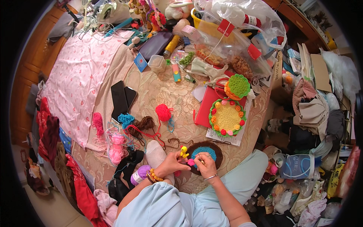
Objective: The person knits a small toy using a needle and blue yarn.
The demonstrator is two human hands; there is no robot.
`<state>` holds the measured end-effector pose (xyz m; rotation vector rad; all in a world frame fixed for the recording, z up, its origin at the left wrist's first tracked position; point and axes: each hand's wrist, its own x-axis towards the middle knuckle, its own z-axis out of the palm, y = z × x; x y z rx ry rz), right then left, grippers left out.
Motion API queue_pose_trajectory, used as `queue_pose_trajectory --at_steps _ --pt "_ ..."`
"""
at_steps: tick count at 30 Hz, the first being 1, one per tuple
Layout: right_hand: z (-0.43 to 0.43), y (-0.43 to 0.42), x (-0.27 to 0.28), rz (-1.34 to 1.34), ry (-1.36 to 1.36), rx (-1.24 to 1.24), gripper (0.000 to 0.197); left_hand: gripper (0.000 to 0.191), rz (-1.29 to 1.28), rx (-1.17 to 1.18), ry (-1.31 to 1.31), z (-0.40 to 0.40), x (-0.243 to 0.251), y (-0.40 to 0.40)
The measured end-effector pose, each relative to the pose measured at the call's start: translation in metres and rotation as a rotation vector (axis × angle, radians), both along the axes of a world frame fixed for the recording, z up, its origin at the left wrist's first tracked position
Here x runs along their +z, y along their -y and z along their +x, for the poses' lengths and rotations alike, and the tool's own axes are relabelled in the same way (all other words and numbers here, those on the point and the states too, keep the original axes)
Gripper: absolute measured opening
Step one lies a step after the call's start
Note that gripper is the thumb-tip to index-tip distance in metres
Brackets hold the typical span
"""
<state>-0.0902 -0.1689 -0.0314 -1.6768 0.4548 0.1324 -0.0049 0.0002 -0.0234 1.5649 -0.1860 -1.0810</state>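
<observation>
My left hand (173, 164) and my right hand (206, 164) are close together in front of my lap. Between them is a small bright pink crochet piece (191, 162), pinched at its right side by my right fingers. A pink strand stretches from it to my left fingers, which hold it. A thin tool may be in my right hand, but it is too small to tell. Against my left fingertips stands a small yellow crocheted figure (184, 151) with a red top; whether it is gripped is unclear. Under my right hand lies a round crochet piece, blue (204, 151) with a brown border (220, 154).
A red yarn ball (163, 112), brown yarn (144, 124) and pink skeins (116, 153) lie ahead to the left, near two phones (119, 96). Purple yarn (140, 174) sits by my left forearm. A flower-edged crochet basket (227, 117) rests on a red book (204, 109).
</observation>
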Motion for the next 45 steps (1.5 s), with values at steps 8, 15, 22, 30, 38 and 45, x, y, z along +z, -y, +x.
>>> queue_pose_trajectory --at_steps 8,15,22,30,38,45 --pt "0.001 0.000 0.001 0.137 -0.072 -0.013 0.008 0.029 -0.018 0.058 0.083 0.005 0.021 0.010" --pt "-0.001 0.004 -0.007 0.434 -0.170 -0.089 0.008 0.016 -0.009 -0.041 0.008 0.003 0.011 0.004" --pt "0.001 0.005 -0.001 0.358 -0.065 -0.007 0.015 0.014 -0.033 0.025 -0.121 0.001 0.004 0.001" --pt "-0.001 -0.007 -0.010 0.243 -0.156 0.019 0.017 0.014 -0.050 0.058 -0.208 -0.001 -0.006 -0.002" --pt "0.009 -0.008 0.009 0.484 -0.284 -0.192 0.014 0.011 -0.071 0.170 -0.395 0.004 0.019 0.005" --pt "0.007 -0.007 0.002 0.587 -0.336 -0.238 0.014 0.022 -0.111 0.058 -0.161 0.000 0.000 0.001"
